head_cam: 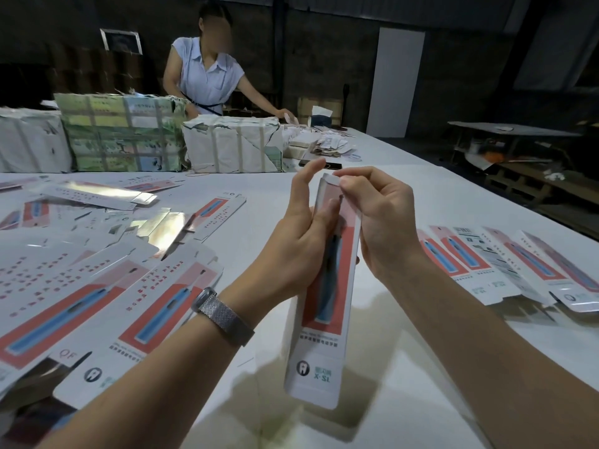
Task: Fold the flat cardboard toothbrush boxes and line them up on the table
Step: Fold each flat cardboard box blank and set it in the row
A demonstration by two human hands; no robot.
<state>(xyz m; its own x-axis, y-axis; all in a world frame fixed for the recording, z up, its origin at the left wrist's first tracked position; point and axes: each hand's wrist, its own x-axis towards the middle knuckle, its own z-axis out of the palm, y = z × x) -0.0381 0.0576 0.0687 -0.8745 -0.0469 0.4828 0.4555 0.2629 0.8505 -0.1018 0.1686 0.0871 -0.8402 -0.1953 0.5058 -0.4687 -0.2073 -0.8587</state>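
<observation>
A long white toothbrush box (pixel 324 345) with a red panel and a blue brush picture is held upright above the white table (pixel 421 384). My left hand (pixel 301 241) grips its upper half from the left, thumb raised beside the top. My right hand (pixel 379 218) pinches the small end flap at the box's top. A pile of flat, unfolded boxes (pixel 97 280) covers the table on the left. On the right lies a row of folded boxes (pixel 505 264) side by side.
Large paper-wrapped bundles (pixel 123 134) stand at the far side of the table. Another person (pixel 207 76) leans over them. Loose paper scraps (pixel 327 144) and a dark phone lie beyond my hands. A low bench sits off the table's right edge.
</observation>
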